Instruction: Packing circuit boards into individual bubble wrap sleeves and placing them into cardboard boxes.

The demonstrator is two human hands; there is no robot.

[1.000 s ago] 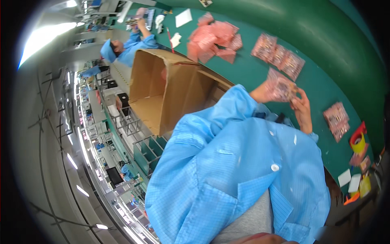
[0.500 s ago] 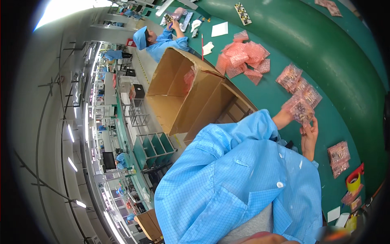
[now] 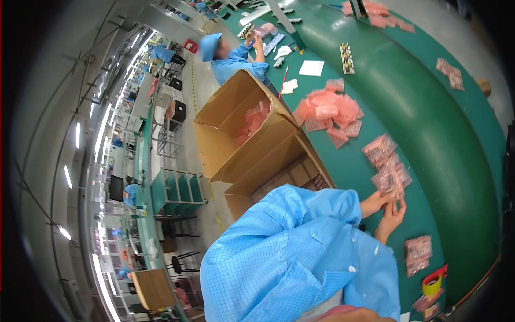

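Observation:
A pink bubble-wrap bag (image 3: 390, 185) with what looks like a circuit board inside is between my two hands, at the near end of a row of similar bags. My left hand (image 3: 374, 203) has its fingers closed on the bag's near edge. Beside it, my right hand (image 3: 392, 218) pinches the same edge, fingertips close to the left ones. Just beyond lie more filled bubble-wrap bags (image 3: 379, 151), partly overlapping. Where the held bag rests against them is hard to make out.
Flat pink bubble-wrap bags (image 3: 328, 111) form a heap farther along the green table (image 3: 348, 166). Nearer lie another filled stack (image 3: 418, 253) and a yellow tape roll (image 3: 431, 285). An open cardboard box (image 3: 225, 142) stands left. A co-worker (image 3: 236, 64) handles parts at the far end.
The view has turned, shifting the scene. My hands have drawn together at the bag's near edge; my left hand, partly hidden behind the bag before, now shows.

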